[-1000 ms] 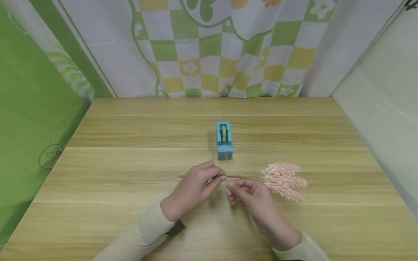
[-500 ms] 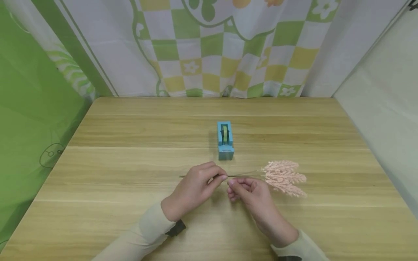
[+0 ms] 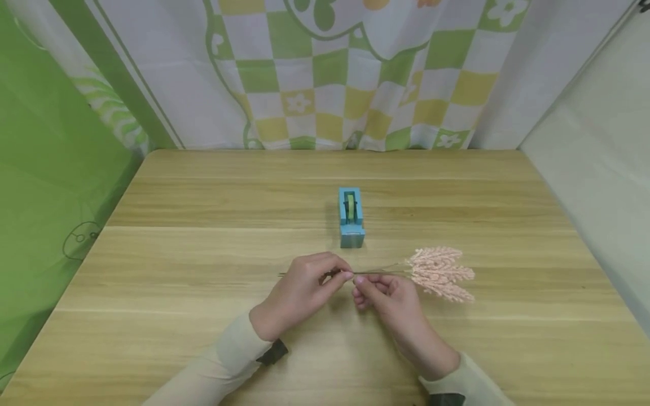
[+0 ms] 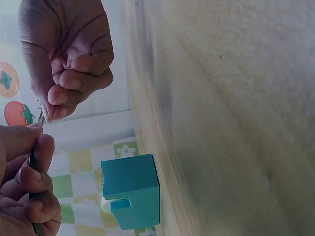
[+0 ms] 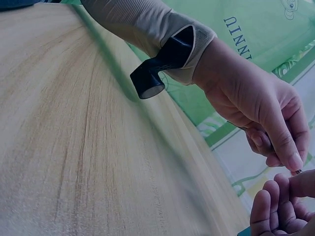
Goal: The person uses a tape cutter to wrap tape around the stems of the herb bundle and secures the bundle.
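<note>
A bunch of pink artificial flower sprays (image 3: 440,274) lies across the front of me, heads to the right, thin dark stems (image 3: 382,273) running left. My left hand (image 3: 307,288) pinches the stems between thumb and fingers, and their cut ends stick out beyond it. In the left wrist view the dark green stems (image 4: 32,161) pass along its curled fingers. My right hand (image 3: 395,301) pinches at the stems with thumb and forefinger, just beside the left fingertips. Whether a strip of tape is also between those fingertips is too small to tell.
A blue tape dispenser (image 3: 351,219) with a greenish roll stands beyond my hands on the wooden table (image 3: 203,197). A checkered curtain (image 3: 325,73) hangs behind the far edge. A black wrist camera (image 5: 165,64) is strapped at the left sleeve.
The pink flower heads have tilted slightly upward in the head view. My right hand has come a little closer to the stems. My left hand keeps its grip nearly unmoved.
</note>
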The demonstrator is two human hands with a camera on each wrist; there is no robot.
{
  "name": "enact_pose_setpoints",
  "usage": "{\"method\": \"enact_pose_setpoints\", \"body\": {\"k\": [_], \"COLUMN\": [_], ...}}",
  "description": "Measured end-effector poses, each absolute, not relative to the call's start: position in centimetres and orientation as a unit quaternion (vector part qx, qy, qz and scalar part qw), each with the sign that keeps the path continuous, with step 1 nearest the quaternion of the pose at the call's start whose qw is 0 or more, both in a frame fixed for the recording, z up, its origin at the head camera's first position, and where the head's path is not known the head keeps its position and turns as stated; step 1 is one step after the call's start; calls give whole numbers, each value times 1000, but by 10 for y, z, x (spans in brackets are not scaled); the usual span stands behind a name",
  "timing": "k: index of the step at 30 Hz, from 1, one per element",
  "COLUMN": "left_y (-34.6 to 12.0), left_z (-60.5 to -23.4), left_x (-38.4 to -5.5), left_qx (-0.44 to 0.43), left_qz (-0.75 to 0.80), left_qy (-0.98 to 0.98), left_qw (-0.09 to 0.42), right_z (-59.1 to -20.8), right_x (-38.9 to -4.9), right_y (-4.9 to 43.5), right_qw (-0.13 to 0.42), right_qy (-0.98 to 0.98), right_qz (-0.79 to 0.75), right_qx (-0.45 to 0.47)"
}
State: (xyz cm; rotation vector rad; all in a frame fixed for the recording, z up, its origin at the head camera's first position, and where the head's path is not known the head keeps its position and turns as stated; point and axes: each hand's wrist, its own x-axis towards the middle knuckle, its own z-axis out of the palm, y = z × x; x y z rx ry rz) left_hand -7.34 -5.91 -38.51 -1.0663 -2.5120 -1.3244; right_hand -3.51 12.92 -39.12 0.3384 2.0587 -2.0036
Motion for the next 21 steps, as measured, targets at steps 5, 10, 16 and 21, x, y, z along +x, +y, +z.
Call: {"method": "enact_pose_setpoints", "body": {"k": [5,10,16,21], "left_y": [-60,-61,-60,-59], "left_z": [-386,-388,-387,-387], "left_x": [-74,-75,-75,-76], "left_qx": [-353,-365,-368,-368], "left_qz": [-442,-441,-435,-430], "left_qy": [-822,-817,-819,-822], "left_qw": [60,66,65,70], "right_z": [-392,-392,-393,-395], "right_x": [-35,-35,-35,-35], "right_y": [129,129,129,129], "right_qw": [122,120,117,114], "right_qy": [706,700,693,688], "right_qz": [-688,-695,-703,-707], "right_qx": [117,111,108,112]}}
